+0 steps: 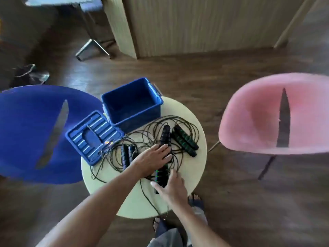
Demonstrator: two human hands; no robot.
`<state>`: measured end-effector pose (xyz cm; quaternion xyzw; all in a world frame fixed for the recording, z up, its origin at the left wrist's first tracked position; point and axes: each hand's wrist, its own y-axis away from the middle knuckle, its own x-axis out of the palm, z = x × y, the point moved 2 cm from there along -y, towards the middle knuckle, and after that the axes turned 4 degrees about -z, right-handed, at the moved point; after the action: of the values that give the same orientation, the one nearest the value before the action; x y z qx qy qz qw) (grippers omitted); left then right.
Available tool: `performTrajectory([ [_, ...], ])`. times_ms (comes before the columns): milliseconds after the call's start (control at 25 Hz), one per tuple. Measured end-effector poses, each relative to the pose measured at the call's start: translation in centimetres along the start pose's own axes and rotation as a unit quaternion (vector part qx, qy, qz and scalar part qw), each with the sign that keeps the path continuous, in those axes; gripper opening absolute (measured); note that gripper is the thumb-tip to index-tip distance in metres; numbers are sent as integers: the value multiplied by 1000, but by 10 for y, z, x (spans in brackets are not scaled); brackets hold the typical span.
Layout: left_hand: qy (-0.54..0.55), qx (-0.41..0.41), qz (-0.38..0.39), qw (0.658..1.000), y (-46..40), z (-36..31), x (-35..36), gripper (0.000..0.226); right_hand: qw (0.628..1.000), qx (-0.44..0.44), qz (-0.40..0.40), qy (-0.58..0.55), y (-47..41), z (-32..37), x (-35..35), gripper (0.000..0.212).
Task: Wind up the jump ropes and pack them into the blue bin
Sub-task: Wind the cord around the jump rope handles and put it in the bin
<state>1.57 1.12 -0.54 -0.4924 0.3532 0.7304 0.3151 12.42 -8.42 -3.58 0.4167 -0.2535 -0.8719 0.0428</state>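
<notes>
Round and pale, the desk [192,175] carries an empty blue bin [132,102] at its far edge with its lid [94,137] beside, unwound jump ropes [178,138] tangled mid-desk, left hand [154,157] flat on the cords, right hand [171,188] loosely spread touching a handle [161,176].

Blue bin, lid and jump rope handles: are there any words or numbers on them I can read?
None can be read.
Blue bin: plain walls, no label showing.
Lid: only moulded ridges; a small orange spot, too blurred to read.
Jump rope handles: green bands, no lettering visible.
</notes>
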Motion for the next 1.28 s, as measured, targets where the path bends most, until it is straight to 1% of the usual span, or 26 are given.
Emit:
performTrajectory([
  [40, -13, 26, 45, 999, -10, -3, 5, 62, 1000, 10, 4, -7, -4, 0, 5, 91],
  [80, -18, 38, 64, 997, -15, -3, 7, 61, 1000, 19, 2, -7, -7, 1, 9, 92],
  [200, -20, 46, 82, 995, -23, 0, 16, 52, 999, 39, 1, 3, -16, 5, 20, 96],
  [400, -11, 49, 34, 998, -23, 1, 25, 36, 998, 67, -11, -1, -34, 5, 25, 75],
  [480, -5, 56, 10, 998, -25, 4, 22, 32, 998, 53, -31, 10, -34, 4, 20, 71],
  [560, 5, 51, -39, 998, -27, 13, 13, 27, 997, 17, -69, 39, -33, 5, 7, 63],
  [680, 65, -14, -89, 994, -22, 35, -13, 27, 984, -67, -137, 97, -42, 14, -27, 56],
  [760, 107, -71, -112, 985, -15, 56, -36, 33, 963, -154, -186, 118, -51, 31, -55, 59],
  [840, 167, -143, -109, 970, -5, 84, -60, 38, 933, -254, -217, 134, -60, 56, -86, 58],
  [960, 269, -239, -80, 930, 13, 116, -87, 44, 893, -364, -196, 176, -72, 99, -130, 56],
  [1080, 300, -291, -73, 906, 28, 132, -101, 48, 860, -429, -142, 236, -82, 141, -162, 56],
  [1200, 294, -333, -123, 887, 39, 147, -120, 42, 834, -463, -136, 268, -84, 176, -182, 41],
  [1280, 270, -356, -151, 882, 48, 161, -139, 40, 813, -488, -137, 285, -84, 200, -194, 42],
])
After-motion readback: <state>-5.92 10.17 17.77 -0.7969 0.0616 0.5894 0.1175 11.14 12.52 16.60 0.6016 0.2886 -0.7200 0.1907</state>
